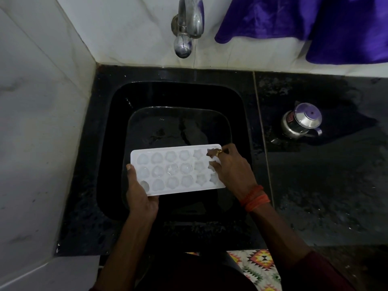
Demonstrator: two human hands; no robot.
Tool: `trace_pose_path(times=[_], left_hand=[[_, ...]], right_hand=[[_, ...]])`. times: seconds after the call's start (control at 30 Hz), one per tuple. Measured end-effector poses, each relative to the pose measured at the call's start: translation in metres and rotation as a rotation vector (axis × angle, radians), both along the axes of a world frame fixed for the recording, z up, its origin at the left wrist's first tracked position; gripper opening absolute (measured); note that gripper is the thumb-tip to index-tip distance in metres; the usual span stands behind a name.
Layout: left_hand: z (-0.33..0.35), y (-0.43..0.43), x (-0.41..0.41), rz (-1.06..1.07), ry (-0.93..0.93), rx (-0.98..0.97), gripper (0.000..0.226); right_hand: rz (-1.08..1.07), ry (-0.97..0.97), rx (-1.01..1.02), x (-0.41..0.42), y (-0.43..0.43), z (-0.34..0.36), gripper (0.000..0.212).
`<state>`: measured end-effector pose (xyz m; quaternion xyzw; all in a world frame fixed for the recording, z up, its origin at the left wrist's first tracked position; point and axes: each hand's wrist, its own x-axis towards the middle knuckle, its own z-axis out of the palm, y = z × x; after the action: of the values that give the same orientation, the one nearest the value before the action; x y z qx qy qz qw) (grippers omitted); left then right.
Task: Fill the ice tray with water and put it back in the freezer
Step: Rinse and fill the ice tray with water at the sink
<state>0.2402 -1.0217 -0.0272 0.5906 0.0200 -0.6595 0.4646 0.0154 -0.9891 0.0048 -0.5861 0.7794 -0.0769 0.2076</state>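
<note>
A white ice tray (pixel 176 170) with heart, flower and star moulds is held level over the black sink (pixel 117 114). My left hand (pixel 140 196) grips its near left corner, thumb on top along the left edge. My right hand (pixel 230 166) holds the tray's right end, fingers curled over the star moulds. Above, the chrome tap (pixel 188 26) on the back wall lets down a thin stream of water that falls behind the tray into the sink. Several moulds look wet or glossy; how full they are I cannot tell.
A wet black stone counter (pixel 315 185) surrounds the sink. A steel jug with a purple lid (pixel 301 122) stands on it to the right. Purple cloths (pixel 315 24) hang on the back wall at the right. White tiled walls close the left side and back.
</note>
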Motion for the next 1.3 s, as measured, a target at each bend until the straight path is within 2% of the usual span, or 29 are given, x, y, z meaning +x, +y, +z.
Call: trace_pose_path(times=[0.2, 0.37, 0.57, 0.8, 0.93, 1.3], left_hand=[[0.0, -0.002, 0.001, -0.01, 0.026, 0.015, 0.054], [0.0, -0.002, 0.001, 0.001, 0.031, 0.02, 0.054], [0.002, -0.004, 0.002, 0.0, 0.023, 0.013, 0.053], [0.001, -0.002, 0.003, -0.007, -0.013, 0.001, 0.049], [0.001, -0.002, 0.004, 0.005, -0.01, 0.007, 0.049], [0.007, -0.001, 0.004, 0.019, 0.009, -0.008, 0.052]], right_hand=[[0.001, -0.03, 0.013, -0.002, -0.003, 0.003, 0.034], [0.015, 0.013, 0.046, -0.002, -0.006, 0.003, 0.036], [0.01, -0.023, 0.001, -0.002, -0.007, 0.007, 0.035], [0.026, -0.007, 0.067, -0.001, -0.008, 0.01, 0.036], [0.004, -0.041, 0.004, 0.001, -0.007, 0.013, 0.027], [0.006, -0.034, -0.034, 0.004, -0.005, 0.015, 0.029]])
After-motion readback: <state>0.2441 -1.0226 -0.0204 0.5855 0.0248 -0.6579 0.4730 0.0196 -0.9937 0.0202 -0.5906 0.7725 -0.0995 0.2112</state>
